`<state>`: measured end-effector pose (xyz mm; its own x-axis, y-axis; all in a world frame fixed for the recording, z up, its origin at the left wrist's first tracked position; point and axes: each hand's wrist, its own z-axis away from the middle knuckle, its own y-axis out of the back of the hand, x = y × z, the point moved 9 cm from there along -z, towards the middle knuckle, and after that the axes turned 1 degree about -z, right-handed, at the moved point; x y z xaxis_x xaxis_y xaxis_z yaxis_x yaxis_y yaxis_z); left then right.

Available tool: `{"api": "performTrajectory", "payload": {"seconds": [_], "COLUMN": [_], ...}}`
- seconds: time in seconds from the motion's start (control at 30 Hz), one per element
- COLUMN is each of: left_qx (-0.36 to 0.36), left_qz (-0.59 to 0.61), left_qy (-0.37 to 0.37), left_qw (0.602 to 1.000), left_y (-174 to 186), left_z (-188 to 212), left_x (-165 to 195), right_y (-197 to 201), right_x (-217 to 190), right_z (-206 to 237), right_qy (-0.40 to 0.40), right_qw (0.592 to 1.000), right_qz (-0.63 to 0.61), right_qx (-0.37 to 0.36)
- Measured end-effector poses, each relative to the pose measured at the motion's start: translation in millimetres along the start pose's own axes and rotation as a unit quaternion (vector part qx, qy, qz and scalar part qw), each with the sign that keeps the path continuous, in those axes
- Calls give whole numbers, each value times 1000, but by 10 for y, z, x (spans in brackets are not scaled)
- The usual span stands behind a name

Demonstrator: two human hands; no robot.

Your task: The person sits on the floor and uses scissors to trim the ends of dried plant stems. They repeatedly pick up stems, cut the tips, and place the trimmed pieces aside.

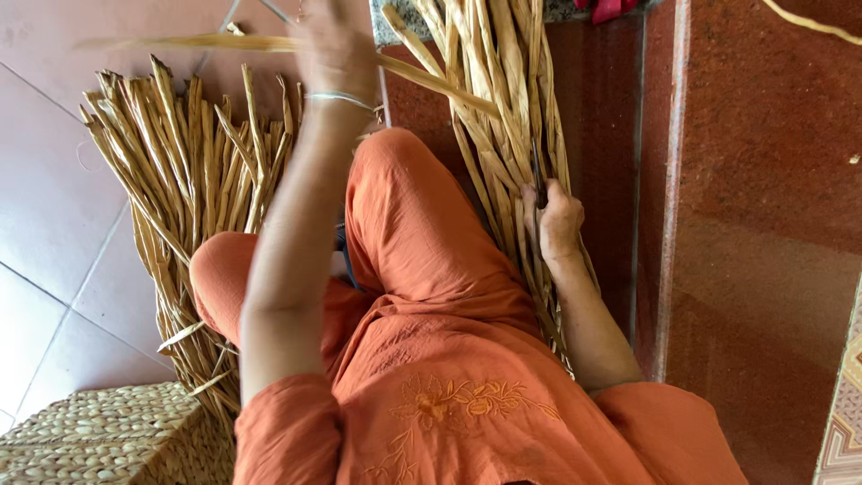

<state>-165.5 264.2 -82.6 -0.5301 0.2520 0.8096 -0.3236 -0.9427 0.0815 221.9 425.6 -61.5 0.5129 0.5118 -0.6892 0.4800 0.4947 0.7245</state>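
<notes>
Overhead, left hand (334, 49) raised and blurred, grip closed on a long dried leaf strip (269, 43) stretching out to both sides. Lower right, right hand (557, 220) pressed onto a bundle of dried strips (498, 108), fingers curled around a dark thin tool (537, 175). Left of the raised grip, another strip bundle (180, 171) on the tiled floor (45, 198); woven basket (99, 436) below.

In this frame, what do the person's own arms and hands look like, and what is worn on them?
Both arms are bare from above the elbow down. The sleeves are short, orange, of the same cloth as the embroidered tunic. The left hand has a thin pale bangle at its wrist. The right hand shows no glove; its wrist looks bare.
</notes>
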Motion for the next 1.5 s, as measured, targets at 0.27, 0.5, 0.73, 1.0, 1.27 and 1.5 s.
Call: {"api": "performTrajectory", "payload": {"seconds": [0.27, 0.5, 0.73, 1.0, 1.27, 1.5], "left_qx": [175, -163, -116, -200, -165, -342], "left_qz": [75, 8, -278, -570, -491, -454], "left_qy": [-271, -375, -221, -211, -105, -263], "left_qw": [944, 913, 927, 768, 849, 780], "left_y": [1637, -262, -1440, -1589, -1633, -2301], "left_z": [18, 916, 1036, 1012, 704, 911], "left_x": [1051, 871, -628, -984, -842, -1070], "right_y": [78, 179, 227, 943, 434, -510], "right_x": [-61, 103, 627, -110, -402, 424], "right_z": [32, 182, 275, 41, -22, 290], "right_qy": [29, 25, -108, 9, -33, -222], "right_qw": [999, 998, 986, 996, 984, 926], "right_qz": [29, 53, -118, -65, -133, -145], "right_qx": [17, 8, -39, 62, -117, -267]}}
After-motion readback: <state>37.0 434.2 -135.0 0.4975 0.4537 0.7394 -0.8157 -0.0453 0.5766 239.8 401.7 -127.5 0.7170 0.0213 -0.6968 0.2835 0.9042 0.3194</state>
